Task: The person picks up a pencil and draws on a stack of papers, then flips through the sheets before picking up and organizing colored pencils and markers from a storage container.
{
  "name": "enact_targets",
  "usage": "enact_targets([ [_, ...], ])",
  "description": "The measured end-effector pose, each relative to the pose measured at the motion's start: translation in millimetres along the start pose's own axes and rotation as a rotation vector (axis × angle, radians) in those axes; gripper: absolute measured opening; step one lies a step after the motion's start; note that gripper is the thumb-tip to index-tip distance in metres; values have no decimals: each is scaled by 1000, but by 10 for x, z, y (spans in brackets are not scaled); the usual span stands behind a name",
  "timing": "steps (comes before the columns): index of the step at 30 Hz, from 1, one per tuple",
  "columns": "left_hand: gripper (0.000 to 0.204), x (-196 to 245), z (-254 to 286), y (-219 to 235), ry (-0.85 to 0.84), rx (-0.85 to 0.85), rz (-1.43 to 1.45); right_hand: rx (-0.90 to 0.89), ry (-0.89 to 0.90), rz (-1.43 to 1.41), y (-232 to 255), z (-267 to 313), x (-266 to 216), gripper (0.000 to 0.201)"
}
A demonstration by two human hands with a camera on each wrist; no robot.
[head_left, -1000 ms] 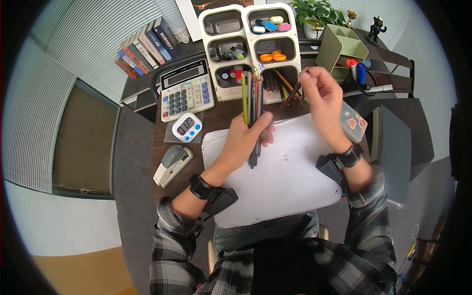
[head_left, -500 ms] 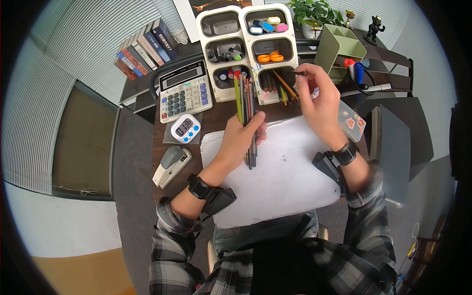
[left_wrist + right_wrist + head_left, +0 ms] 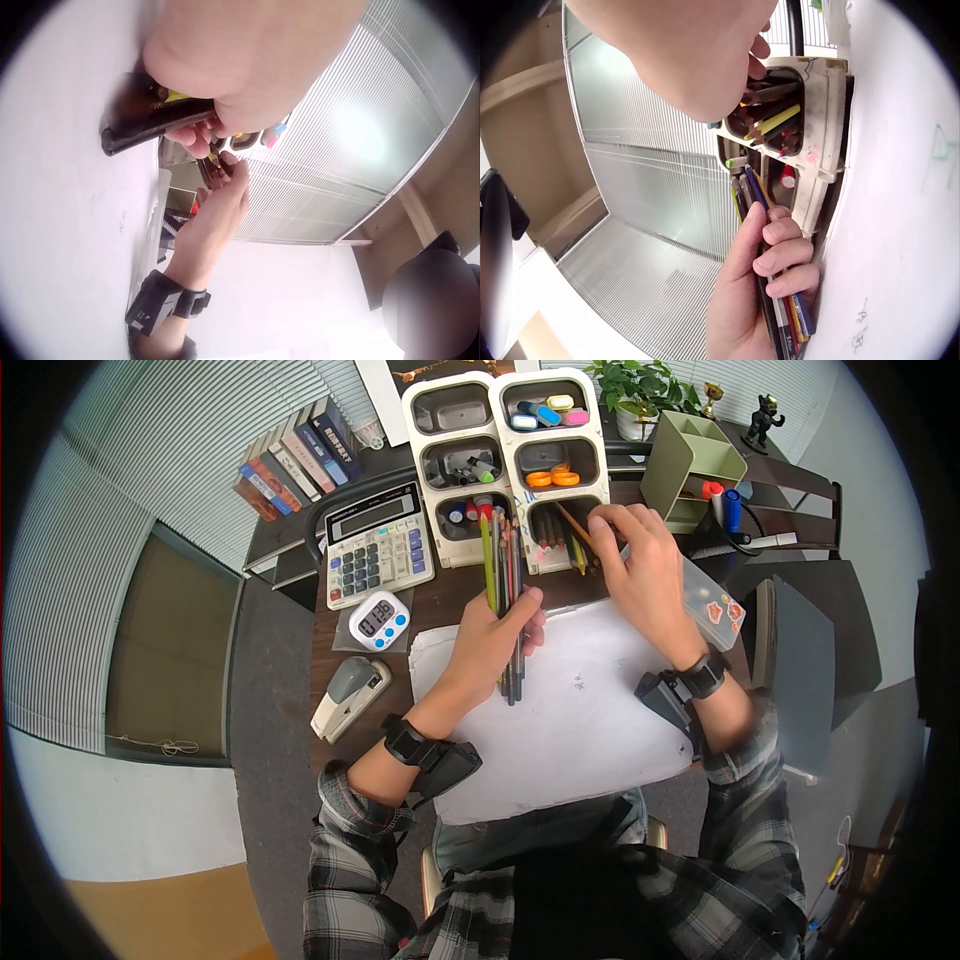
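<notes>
From the head camera, your left hand [image 3: 497, 640] is clenched round a bundle of pencils [image 3: 505, 575], thumb across the front; the bundle stands nearly upright over the sheet of paper [image 3: 580, 710], its tips reaching up in front of the white organiser [image 3: 505, 465]; your right hand [image 3: 640, 565] reaches to the organiser's lower right compartment, where more pencils stand, fingers bent down at its opening; whether they pinch a pencil there you cannot tell from this view; a calculator [image 3: 378, 545], a small timer [image 3: 380, 620] and a stapler [image 3: 348, 695] lie to the left of the paper, and a green desk tidy [image 3: 690, 460] stands to the right of the organiser.

From the left wrist camera, your palm fills the top; the dark blunt ends of the bundle stick out below it just above the paper, and your right hand [image 3: 214, 217] shows beyond, fingertips at the organiser.

From the right wrist camera, your right fingertips [image 3: 757, 49] dip into the compartment among the coloured pencils [image 3: 772, 124]; below, your left hand [image 3: 769, 285] wraps the bundle [image 3: 784, 307] beside the organiser's edge.
</notes>
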State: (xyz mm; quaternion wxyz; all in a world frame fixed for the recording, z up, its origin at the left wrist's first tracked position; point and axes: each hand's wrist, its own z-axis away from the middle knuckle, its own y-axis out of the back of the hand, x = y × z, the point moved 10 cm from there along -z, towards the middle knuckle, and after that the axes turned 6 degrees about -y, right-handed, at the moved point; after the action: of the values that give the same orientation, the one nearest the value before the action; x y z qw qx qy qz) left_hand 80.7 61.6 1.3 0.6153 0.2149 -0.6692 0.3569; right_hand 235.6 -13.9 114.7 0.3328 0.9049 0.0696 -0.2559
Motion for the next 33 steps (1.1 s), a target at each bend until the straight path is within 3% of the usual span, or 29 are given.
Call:
enact_targets([
  [8, 24, 17, 2, -10, -15, -7, -6, 46, 5, 32, 31, -4, 3, 16],
  [11, 23, 12, -1, -9, -12, -28, -6, 101, 126, -70, 128, 8, -132, 11],
  [17, 21, 115, 40, -140, -67, -119, -15, -37, 223, -197, 48, 121, -374, 10],
  [26, 25, 125, 99, -274, -47, -242, -68, -166, 99, -367, -92, 152, -279, 14],
  [28, 25, 134, 103, -290, -54, -248, -46, -217, -65, -533, -183, 155, -127, 15],
  [33, 23, 134, 97, -282, -71, -228, -70, -176, -139, -587, -147, 140, -71, 14],
])
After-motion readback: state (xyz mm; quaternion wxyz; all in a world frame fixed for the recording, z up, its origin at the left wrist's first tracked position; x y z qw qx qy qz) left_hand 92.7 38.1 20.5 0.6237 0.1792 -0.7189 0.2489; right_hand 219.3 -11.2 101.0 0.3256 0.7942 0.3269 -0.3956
